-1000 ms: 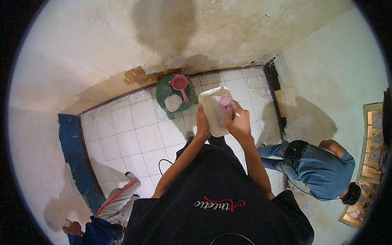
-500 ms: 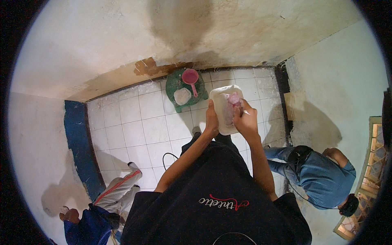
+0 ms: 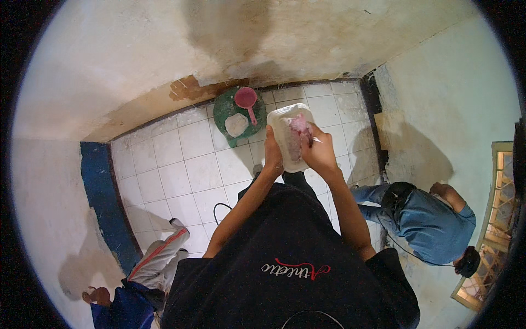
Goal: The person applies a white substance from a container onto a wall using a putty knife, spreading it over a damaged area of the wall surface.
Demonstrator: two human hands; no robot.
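Observation:
A cream-white rectangular plastic tub [image 3: 278,116] is held out in front of my body. My left hand [image 3: 273,152] grips it by its left side, thumb along the wall. Over its right side, my right hand [image 3: 320,152] is closed round a pink thing [image 3: 299,122] inside the tub. That pink thing is smeared with white, and its kind cannot be made out. Some whitish stuff shows on my right fingers. Beyond the tub stands a green stool [image 3: 223,104], bearing a pink dipper [image 3: 246,98] and a whitish lump or bag [image 3: 236,125].
White floor tiles [image 3: 204,174] lie below, with a stained wall [image 3: 131,66] ahead. One person [image 3: 433,222] in blue is at the right. Another person [image 3: 123,307] in dark blue is at the lower left. A black cable [image 3: 216,211] loops beside my left forearm.
Both hands and the tub have shifted slightly left and up in the picture, as has the stool. The right hand and the pink thing have tilted a little within the tub.

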